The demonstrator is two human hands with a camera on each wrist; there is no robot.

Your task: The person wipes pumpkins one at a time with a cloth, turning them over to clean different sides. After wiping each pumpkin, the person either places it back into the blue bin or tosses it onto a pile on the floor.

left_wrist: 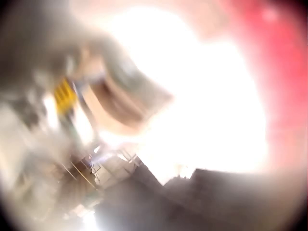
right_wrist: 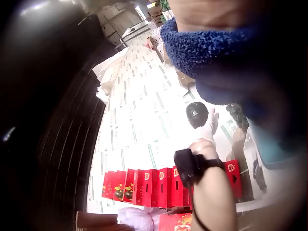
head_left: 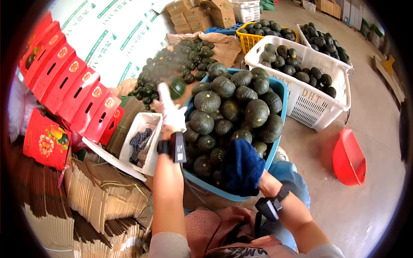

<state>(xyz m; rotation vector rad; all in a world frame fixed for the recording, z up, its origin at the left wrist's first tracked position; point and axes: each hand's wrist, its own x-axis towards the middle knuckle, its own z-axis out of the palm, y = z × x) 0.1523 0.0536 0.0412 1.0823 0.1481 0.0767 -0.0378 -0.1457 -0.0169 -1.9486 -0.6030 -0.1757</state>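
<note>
L wrist view v. blurry: white glare (left_wrist: 211,91) ctr, red area (left_wrist: 284,91) R, yellow patch (left_wrist: 64,97) L, ID unclear.

A red basin (head_left: 349,161) on the floor (head_left: 340,210); cartons (head_left: 198,15) (brown, stacked) behind.

Head view down over white-gloved left hand (head_left: 172,112), left-wrist blurred, right-wrist close by fluffy blue mitt (right_wrist: 207,53), sharing red cardboard boxes (right_wrist: 161,187) with head

This looks like a produce packing room or warehouse: squash (head_left: 223,87) in a tub (head_left: 285,92) and crates (head_left: 320,109), concrete floor (head_left: 318,172), bundled flat cartons (head_left: 88,189), a row of red boxes (head_left: 64,88).
</note>
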